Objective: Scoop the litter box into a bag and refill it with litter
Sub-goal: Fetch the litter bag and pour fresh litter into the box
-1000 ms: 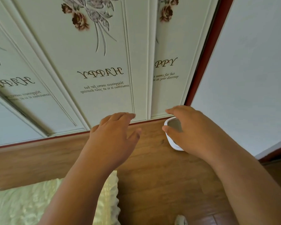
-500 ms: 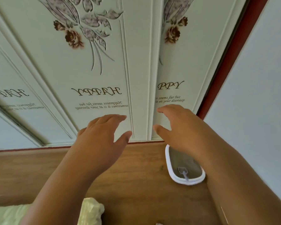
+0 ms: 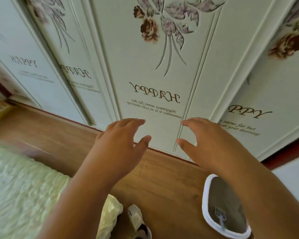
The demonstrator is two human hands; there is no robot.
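Down at your lower right, litter box is sitting on floor, scoop inside. Left hand and right hand are hovering, fingers released, facing wardrobe door. You're risking kicking the box unseen. Forearm is hiding its right side; no bag visible.

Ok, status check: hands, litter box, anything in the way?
Both hands, left and right, open, empty. Litter box on floor under right forearm, scoop inside. Wardrobe doors ahead.

mirrored "happy" on wardrobe door
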